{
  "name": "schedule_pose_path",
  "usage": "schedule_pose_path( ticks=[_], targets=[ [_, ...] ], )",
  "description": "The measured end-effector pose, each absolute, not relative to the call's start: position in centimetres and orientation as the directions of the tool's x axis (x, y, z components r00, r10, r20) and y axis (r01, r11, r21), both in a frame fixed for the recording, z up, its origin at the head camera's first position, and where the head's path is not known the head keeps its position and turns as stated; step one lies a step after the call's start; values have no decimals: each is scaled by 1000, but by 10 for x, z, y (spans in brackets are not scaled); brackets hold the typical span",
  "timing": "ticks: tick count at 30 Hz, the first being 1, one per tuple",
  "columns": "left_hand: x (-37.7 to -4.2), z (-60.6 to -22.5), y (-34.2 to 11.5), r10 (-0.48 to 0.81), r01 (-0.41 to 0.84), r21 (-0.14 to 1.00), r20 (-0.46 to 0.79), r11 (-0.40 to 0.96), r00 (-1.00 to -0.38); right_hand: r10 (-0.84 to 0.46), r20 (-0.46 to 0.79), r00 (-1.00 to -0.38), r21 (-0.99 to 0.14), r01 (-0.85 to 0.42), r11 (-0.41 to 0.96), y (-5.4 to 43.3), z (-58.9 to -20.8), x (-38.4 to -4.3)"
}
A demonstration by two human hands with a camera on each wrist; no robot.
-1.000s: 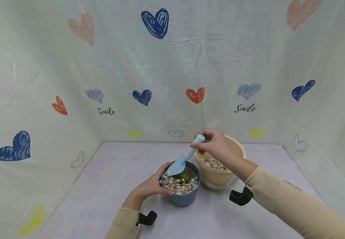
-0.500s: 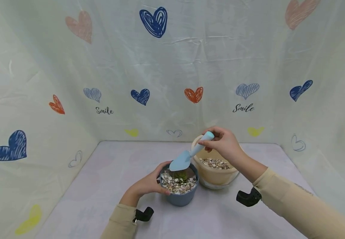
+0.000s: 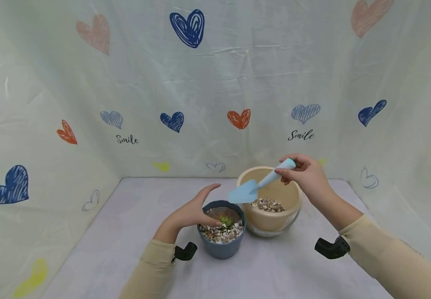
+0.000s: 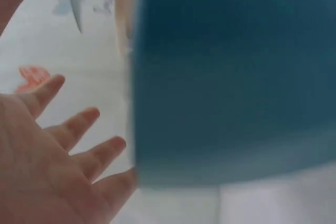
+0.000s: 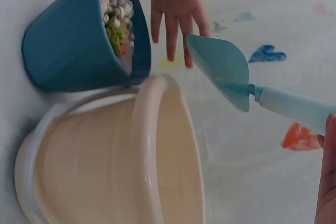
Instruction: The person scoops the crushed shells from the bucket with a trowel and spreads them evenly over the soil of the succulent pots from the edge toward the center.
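My right hand (image 3: 309, 176) pinches the pale handle of a small light-blue trowel (image 3: 243, 193). Its blade hangs in the air over the gap between the two pots, pointing left. My left hand (image 3: 191, 211) is spread with straight fingers and thumb, just above and left of the blue pot (image 3: 221, 250). In the left wrist view, the fingers (image 4: 79, 124) lie apart beside that pot's wall. Pebbles fill the blue pot round a green succulent (image 3: 226, 220). Behind it to the right stands a larger cream pot (image 3: 271, 222) with pebbles (image 3: 268, 204) at the bottom.
Both pots stand close together on a pale cloth-covered table (image 3: 155, 195). A white curtain (image 3: 208, 74) printed with hearts rises behind the table and on both sides. The cream pot sits in a saucer (image 3: 268, 233).
My right hand has carried the trowel up and right, away from over the blue pot. My left hand has let go of the blue pot's rim and risen, fingers spreading.
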State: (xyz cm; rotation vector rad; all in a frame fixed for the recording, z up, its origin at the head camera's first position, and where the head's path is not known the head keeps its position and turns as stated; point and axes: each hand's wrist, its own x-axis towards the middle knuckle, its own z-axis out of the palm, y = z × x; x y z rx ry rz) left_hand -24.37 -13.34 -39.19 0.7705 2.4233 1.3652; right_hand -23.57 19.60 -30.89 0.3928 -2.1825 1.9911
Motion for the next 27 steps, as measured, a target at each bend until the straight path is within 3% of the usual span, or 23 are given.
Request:
schedule_pose_path(
  ticks=[8,15,27],
  targets=[
    [-232,-375,-86,481,348,802,88,485,-872,-26,334,-942,-936,-335,110,232,-314,-238],
    [-222,-375,-42,396,344,779,134,524,-908,3,279,-960,-926,-268,267,248,-325,-248],
    [-230,-386,1,358,337,609,92,719,-929,-107,174,-979,-904,-202,378,259,-350,-277]
  ],
)
